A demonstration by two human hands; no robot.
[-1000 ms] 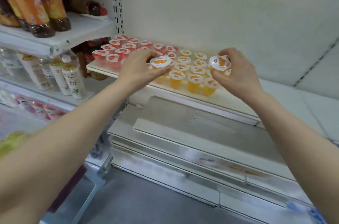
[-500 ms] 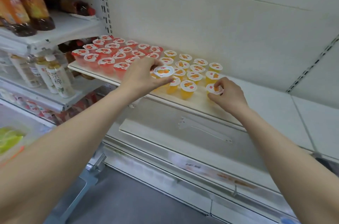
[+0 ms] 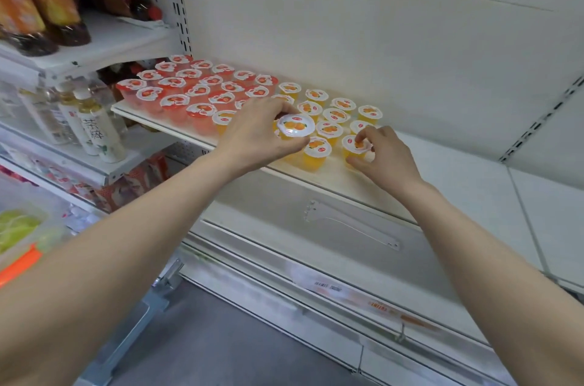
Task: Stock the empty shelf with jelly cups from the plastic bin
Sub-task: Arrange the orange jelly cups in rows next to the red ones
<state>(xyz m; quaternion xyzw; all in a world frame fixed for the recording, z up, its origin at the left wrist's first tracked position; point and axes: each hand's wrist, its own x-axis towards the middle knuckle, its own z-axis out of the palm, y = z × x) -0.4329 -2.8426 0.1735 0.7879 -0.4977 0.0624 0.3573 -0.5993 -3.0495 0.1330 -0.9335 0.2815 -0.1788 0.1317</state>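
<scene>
White store shelving fills the view, its middle shelf point(image 3: 322, 180) carrying rows of red cups point(image 3: 172, 101) at the left and orange cups point(image 3: 335, 115) to their right. A person's left hand point(image 3: 252, 139) curls thumb and fingers round a held cup point(image 3: 295, 127) of orange jelly over the front row, while the right hand point(image 3: 384, 158) pinches the end cup point(image 3: 355, 146) standing at the rows' front right corner. Bottles point(image 3: 94, 129) stand on a neighbouring shelf at left, and a clear bin point(image 3: 19, 227) shows at the lower left edge
</scene>
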